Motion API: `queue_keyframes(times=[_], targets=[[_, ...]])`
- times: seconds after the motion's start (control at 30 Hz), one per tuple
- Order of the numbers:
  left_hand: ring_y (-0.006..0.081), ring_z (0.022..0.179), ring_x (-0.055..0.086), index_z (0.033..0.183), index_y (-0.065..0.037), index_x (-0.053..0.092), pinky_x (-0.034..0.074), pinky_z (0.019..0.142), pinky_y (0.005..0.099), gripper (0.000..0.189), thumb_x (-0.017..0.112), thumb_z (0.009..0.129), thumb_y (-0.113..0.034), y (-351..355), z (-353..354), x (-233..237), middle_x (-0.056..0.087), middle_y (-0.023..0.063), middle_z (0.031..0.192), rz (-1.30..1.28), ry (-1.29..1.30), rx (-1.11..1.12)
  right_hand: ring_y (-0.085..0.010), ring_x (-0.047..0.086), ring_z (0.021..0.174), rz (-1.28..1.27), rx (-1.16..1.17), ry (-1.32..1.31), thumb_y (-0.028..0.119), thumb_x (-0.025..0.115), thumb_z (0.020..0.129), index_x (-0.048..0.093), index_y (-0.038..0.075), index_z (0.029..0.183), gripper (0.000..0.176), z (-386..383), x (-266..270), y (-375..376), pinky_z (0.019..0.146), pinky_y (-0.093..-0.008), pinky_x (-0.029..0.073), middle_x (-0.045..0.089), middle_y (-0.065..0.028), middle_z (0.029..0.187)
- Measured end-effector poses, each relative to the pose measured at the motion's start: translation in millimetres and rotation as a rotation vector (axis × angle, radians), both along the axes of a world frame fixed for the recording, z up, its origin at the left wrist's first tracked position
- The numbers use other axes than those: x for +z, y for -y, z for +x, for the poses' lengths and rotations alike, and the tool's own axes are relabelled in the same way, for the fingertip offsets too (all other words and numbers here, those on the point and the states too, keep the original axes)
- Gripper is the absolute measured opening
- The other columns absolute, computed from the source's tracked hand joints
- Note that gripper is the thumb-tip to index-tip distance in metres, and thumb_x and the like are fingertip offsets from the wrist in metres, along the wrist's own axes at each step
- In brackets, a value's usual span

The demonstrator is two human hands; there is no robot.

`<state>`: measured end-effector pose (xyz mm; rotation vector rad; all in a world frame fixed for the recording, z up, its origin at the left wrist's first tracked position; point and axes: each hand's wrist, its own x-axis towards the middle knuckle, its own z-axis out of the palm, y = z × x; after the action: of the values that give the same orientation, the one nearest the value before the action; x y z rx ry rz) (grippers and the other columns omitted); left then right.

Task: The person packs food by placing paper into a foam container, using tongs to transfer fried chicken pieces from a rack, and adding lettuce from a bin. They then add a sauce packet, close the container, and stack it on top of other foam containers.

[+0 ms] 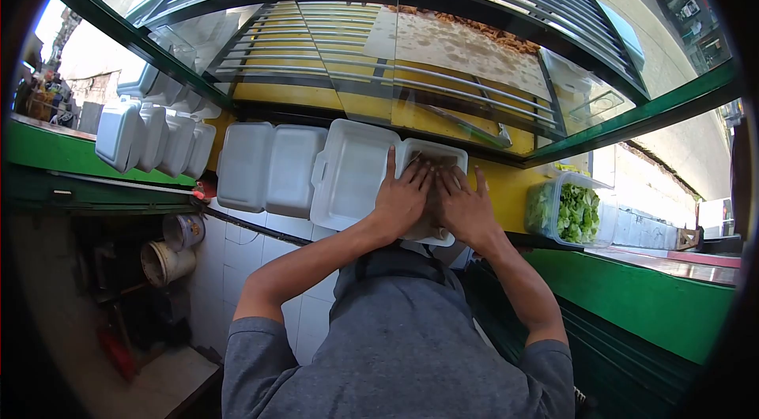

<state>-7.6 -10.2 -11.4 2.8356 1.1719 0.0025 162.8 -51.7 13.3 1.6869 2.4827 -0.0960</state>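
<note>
An open white foam takeout box (356,166) lies on the counter, its two halves side by side. In its right half sits a sheet of brown paper (433,217). My left hand (403,199) presses flat on the paper with fingers stretched out, the index finger reaching over the box's middle. My right hand (468,209) lies flat on the same paper, its fingertips close to those of the left hand. Both hands are open, and they cover much of the paper. Directly left of this box are more white foam boxes (269,170).
Several foam boxes (122,134) stand at the far left. On the right is a clear tub of chopped lettuce (577,209). A glass display case with metal racks (332,55) rises ahead, holding fried pieces (490,33) and tongs (486,137). Buckets (168,262) sit low on the left.
</note>
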Motion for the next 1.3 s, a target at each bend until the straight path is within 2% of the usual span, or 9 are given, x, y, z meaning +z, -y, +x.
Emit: queue_keyframes(times=[0.07, 0.23, 0.33, 0.43, 0.63, 0.73, 0.83, 1.13, 1.3], targets=[[0.0265, 0.137, 0.033, 0.137, -0.004, 0.046, 0.003, 0.108, 0.0707, 0.056, 0.048, 0.09, -0.034, 5, 0, -10, 0.047, 0.0105, 0.139, 0.208, -0.061, -0.013, -0.0242, 0.035, 0.136, 0.055, 0.027, 0.064, 0.031, 0.063, 0.078, 0.046, 0.002, 0.135, 0.067, -4, -5, 2, 0.113, -0.0553, 0.018, 0.046, -0.0122, 0.14], [0.0268, 0.142, 0.024, 0.141, -0.006, 0.041, -0.002, 0.108, 0.0712, 0.058, 0.048, 0.088, -0.027, 7, -13, 14, 0.043, 0.0139, 0.143, 0.053, -0.196, -0.107, -0.0252, 0.05, 0.124, 0.157, 0.079, -0.001, 0.017, 0.06, 0.075, 0.062, 0.003, 0.117, 0.044, -9, 4, -2, 0.112, -0.0542, 0.02, 0.058, -0.015, 0.122], [0.0271, 0.144, 0.019, 0.143, -0.007, 0.038, -0.004, 0.107, 0.0717, 0.069, 0.055, 0.082, -0.034, 6, -22, 29, 0.039, 0.0164, 0.145, -0.027, -0.293, -0.158, -0.0255, 0.059, 0.11, -0.258, 0.146, -0.006, 0.014, 0.06, 0.074, 0.07, 0.003, 0.092, 0.023, -12, 35, -10, 0.112, -0.0542, 0.021, 0.062, -0.0151, 0.106], [0.0276, 0.145, 0.017, 0.144, -0.006, 0.036, -0.004, 0.106, 0.0719, 0.082, 0.062, 0.075, -0.041, 5, -21, 38, 0.035, 0.0185, 0.147, -0.106, -0.323, -0.164, -0.0247, 0.062, 0.101, -0.295, 0.2, -0.037, 0.015, 0.061, 0.075, 0.069, 0.005, 0.075, 0.013, -7, 30, -6, 0.112, -0.054, 0.022, 0.061, -0.0152, 0.101], [0.0282, 0.144, 0.02, 0.145, -0.004, 0.032, -0.003, 0.106, 0.0716, 0.09, 0.066, 0.071, -0.041, 1, -11, 31, 0.031, 0.0204, 0.149, -0.155, -0.253, -0.115, -0.0338, 0.046, 0.127, -0.066, 0.129, -0.2, 0.026, 0.06, 0.08, 0.063, 0.005, 0.1, 0.028, -5, 20, 13, 0.113, -0.0552, 0.017, 0.052, -0.0262, 0.123], [0.0281, 0.143, 0.022, 0.145, -0.003, 0.032, -0.003, 0.106, 0.0714, 0.09, 0.067, 0.07, -0.04, -2, -11, 29, 0.032, 0.0203, 0.149, -0.152, -0.215, -0.108, -0.0361, 0.031, 0.138, -0.08, 0.076, -0.253, 0.032, 0.061, 0.078, 0.052, 0.006, 0.114, 0.045, -7, 15, 6, 0.115, -0.0548, 0.012, 0.04, -0.0283, 0.139], [0.028, 0.143, 0.023, 0.144, -0.002, 0.034, -0.002, 0.107, 0.0714, 0.09, 0.068, 0.07, -0.039, -3, -12, 21, 0.034, 0.02, 0.148, -0.128, -0.142, -0.096, -0.0365, 0.027, 0.14, -0.13, 0.036, -0.233, 0.036, 0.061, 0.076, 0.049, 0.006, 0.115, 0.051, -10, 11, 5, 0.115, -0.0544, 0.01, 0.032, -0.0289, 0.145], [0.0218, 0.14, 0.03, 0.133, 0.006, 0.047, -0.001, 0.106, 0.0732, 0.063, 0.058, 0.078, -0.023, 17, -19, 40, 0.045, 0.0153, 0.141, -0.062, -0.294, -0.092, -0.0386, 0.023, 0.141, -0.121, 0.069, -0.151, 0.033, 0.059, 0.079, 0.029, 0.007, 0.146, 0.078, -13, 11, 7, 0.115, -0.055, 0.008, 0.027, -0.0317, 0.146], [0.0191, 0.138, 0.032, 0.131, 0.005, 0.049, 0.001, 0.105, 0.0746, 0.059, 0.058, 0.077, -0.018, 18, -25, 32, 0.047, 0.0135, 0.139, -0.055, -0.187, -0.069, -0.039, 0.022, 0.141, -0.138, 0.068, -0.118, 0.027, 0.059, 0.082, 0.028, 0.008, 0.147, 0.075, -16, 6, 5, 0.115, -0.0544, 0.008, 0.028, -0.032, 0.146]])
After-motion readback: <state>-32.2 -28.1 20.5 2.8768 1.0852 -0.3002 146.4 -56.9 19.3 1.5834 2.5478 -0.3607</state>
